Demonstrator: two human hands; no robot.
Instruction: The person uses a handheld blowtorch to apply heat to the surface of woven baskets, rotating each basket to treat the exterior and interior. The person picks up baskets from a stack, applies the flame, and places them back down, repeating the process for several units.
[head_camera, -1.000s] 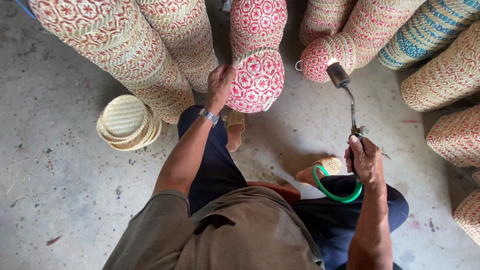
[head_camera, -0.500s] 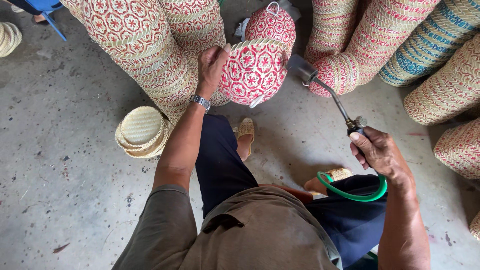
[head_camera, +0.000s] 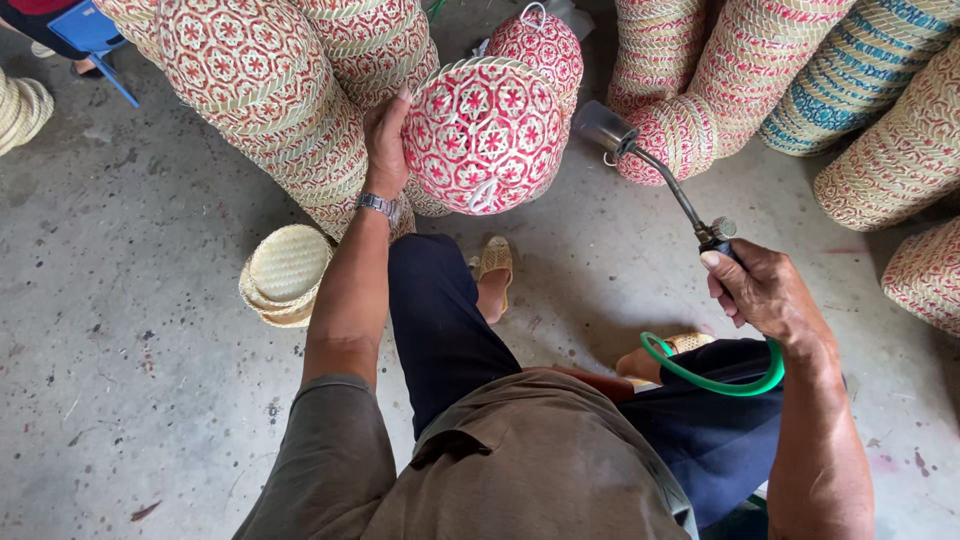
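Observation:
My left hand (head_camera: 386, 140) grips the side of a round woven basket (head_camera: 485, 135) with a red flower pattern, held up at the top centre with its bottom facing me. My right hand (head_camera: 760, 292) holds the handle of a gas torch (head_camera: 655, 170). The torch's metal nozzle points up and left, close to the basket's right side. A green hose (head_camera: 712, 380) loops from the handle over my lap. No flame is visible.
Stacks of red-patterned woven baskets (head_camera: 260, 90) lean at the top left, more red and blue ones (head_camera: 850, 80) at the top right. A pile of plain woven lids (head_camera: 285, 275) lies on the concrete floor to my left. My sandalled foot (head_camera: 494, 262) rests below the basket.
My left hand has lifted the basket away from the stack and turned its bottom toward me. The torch nozzle has come nearer to the basket's right side.

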